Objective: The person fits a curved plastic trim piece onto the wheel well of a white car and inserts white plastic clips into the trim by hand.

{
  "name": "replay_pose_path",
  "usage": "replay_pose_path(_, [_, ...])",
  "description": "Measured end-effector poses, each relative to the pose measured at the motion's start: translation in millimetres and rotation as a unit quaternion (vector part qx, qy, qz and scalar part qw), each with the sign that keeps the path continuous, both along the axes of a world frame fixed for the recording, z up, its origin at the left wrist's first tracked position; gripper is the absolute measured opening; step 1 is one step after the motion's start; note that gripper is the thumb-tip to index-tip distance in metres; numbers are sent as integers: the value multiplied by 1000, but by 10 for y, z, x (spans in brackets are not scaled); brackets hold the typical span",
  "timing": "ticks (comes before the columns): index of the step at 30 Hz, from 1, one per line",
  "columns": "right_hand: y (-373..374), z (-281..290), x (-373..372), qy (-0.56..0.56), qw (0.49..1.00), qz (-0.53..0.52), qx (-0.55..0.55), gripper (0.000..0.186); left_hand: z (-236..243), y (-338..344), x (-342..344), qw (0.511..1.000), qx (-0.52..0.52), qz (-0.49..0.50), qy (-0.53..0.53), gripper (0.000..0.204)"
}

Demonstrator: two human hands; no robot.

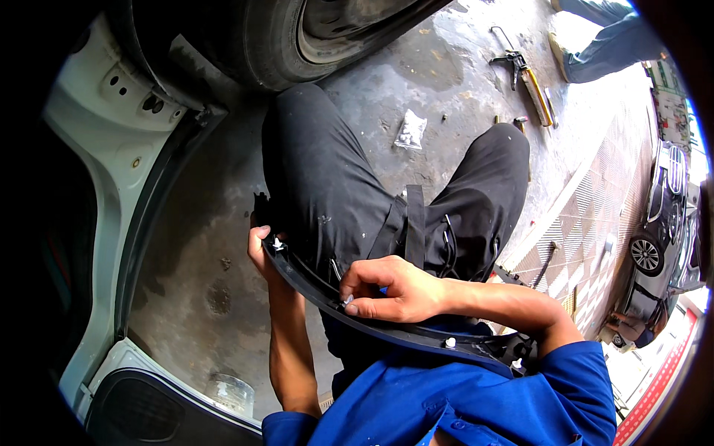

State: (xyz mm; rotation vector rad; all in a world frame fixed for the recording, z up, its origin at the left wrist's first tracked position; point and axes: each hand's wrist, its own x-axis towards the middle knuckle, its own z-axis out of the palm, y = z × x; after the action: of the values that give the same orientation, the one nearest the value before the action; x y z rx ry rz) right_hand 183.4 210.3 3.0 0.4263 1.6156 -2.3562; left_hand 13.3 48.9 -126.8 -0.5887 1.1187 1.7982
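Note:
A long curved black plastic trim strip (435, 336) lies across my lap, bowed toward my blue shirt. My left hand (260, 251) is closed around its left end, thumb beside a white trim clip (278, 244). With thumb and forefinger, my right hand (398, 288) pinches a small pale clip (347, 299) at the strip's inner edge, left of its middle. Two more white clips stand on the right part of the strip, one of them a round-headed clip (450, 343). Whether the pinched clip is seated in the strip is hidden by my fingers.
A car's tyre (260, 44) and open light-coloured body frame (111, 167) stand ahead and left. On the floor lie a bag of white clips (411, 131) and a caulking gun (529, 82). A clear tub (230, 392) sits lower left; another person's legs (606, 46) show upper right.

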Motion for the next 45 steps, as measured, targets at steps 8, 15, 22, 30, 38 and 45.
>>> replay_pose_path(8, [-73,-59,-47,-5,998,-23,-67,17,104,75,16,999,8,-8,50,35])
replay_pose_path(15, [-46,-72,-32,-19,990,-25,-136,16,48,35,0,999,-5,-5,46,35])
replay_pose_path(22, [-63,-128,-67,12,999,1,-50,21,94,67,28,999,-15,6,49,34])
replay_pose_path(30, [-104,-221,14,56,997,13,-49,30,14,10,14,999,29,7,24,27])
replay_pose_path(38, [-168,-226,-45,97,995,25,19,29,-102,-28,31,999,10,42,-9,27])
replay_pose_path(45, [-187,-250,-79,82,996,40,4,28,-184,-93,5,999,-10,47,-18,27])
